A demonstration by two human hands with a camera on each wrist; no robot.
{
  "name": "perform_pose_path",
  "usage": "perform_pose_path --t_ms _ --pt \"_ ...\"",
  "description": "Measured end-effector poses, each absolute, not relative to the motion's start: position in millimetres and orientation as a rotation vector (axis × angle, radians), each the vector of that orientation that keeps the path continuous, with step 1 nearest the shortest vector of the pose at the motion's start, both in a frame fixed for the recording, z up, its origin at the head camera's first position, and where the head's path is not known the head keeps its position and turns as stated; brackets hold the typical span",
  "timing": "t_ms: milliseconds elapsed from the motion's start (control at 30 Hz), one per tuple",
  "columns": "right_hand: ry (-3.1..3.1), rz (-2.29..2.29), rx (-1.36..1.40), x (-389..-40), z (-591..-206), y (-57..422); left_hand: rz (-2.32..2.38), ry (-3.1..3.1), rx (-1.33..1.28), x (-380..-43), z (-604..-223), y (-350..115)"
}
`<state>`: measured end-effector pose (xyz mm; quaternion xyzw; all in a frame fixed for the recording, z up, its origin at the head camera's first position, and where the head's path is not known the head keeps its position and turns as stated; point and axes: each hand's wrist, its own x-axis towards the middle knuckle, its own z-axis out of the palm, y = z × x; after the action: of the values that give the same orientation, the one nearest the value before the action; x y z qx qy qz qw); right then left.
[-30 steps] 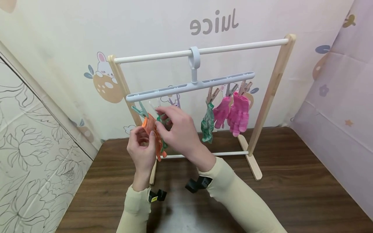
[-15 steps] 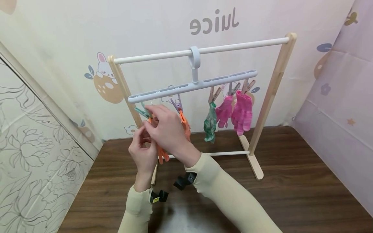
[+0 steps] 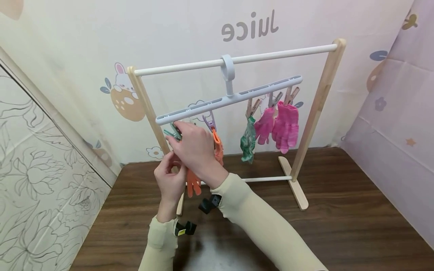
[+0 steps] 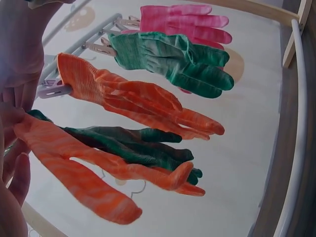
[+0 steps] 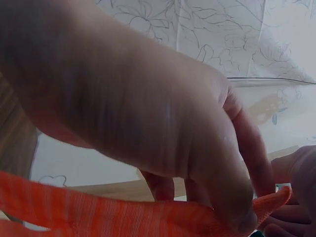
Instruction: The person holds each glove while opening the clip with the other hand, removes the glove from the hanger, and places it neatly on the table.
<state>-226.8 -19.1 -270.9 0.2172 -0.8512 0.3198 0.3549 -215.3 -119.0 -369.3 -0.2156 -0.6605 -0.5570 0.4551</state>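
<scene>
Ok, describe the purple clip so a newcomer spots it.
Find the rack, then the hanger on its top bar. In the head view, under the hanger's left half and beside the right hand, the clip grips an orange glove. No other clip in view is purple.

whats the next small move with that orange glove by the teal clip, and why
Probably squeeze the teal clip with the right hand while the left hand steadies the orange glove: the clip's handles look spread, the right hand is beside it, the left pinches the glove, and the hanger dips at this end.
</scene>
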Motion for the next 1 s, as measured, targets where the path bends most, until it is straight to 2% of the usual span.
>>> perform_pose_path --t_ms 233,767,1000 --pt "-2.178 0.738 0.519 -228.2 -270.8 -20.0 -1.371 -1.62 -0.63 -216.8 -371.0 -122.0" --pt "-1.981 0.895 0.56 -233.2 -273.4 -10.9 -1.371 -1.572 -0.68 -220.8 -371.1 -128.2" --pt "-1.941 0.967 0.616 -236.0 -274.9 -3.8 -1.359 -1.582 -0.644 -210.0 -355.8 -124.4"
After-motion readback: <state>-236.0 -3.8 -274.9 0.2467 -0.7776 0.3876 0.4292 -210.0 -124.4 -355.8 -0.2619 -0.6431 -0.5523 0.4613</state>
